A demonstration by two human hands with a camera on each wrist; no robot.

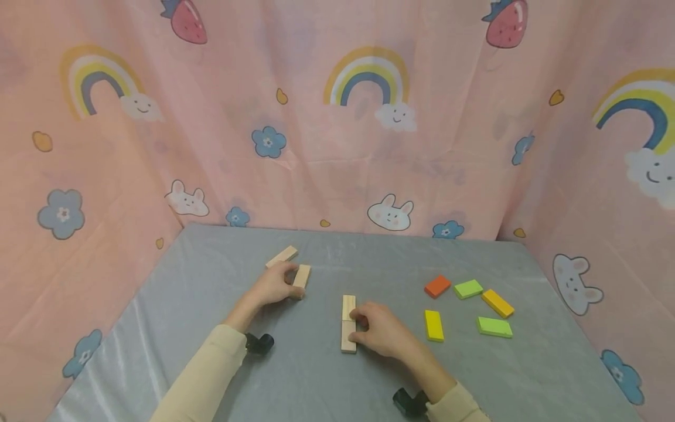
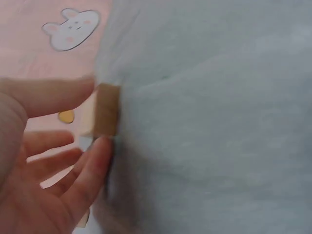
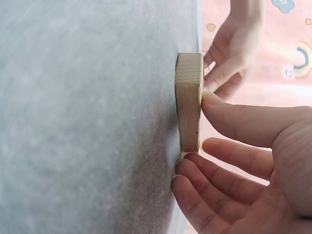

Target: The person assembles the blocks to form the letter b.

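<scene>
My left hand (image 1: 272,285) pinches a plain wooden block (image 1: 302,275) between thumb and fingers at the table's left-middle. In the left wrist view the block's end (image 2: 107,109) shows between thumb and fingertip. Behind that hand lies another wooden block (image 1: 282,255), partly covered by it. My right hand (image 1: 384,330) touches two wooden blocks laid end to end in a line, the far block (image 1: 348,306) and the near block (image 1: 348,346). Its thumb rests on the near one, and its loosely bent fingers reach the joint. The near block's end (image 3: 189,70) faces the right wrist camera.
On the right lie coloured blocks: orange-red (image 1: 437,286), light green (image 1: 468,289), orange-yellow (image 1: 498,303), yellow (image 1: 434,326) and another light green block (image 1: 494,327). A grey cloth (image 1: 311,375) covers the table. A pink printed curtain (image 1: 316,164) stands behind and at both sides.
</scene>
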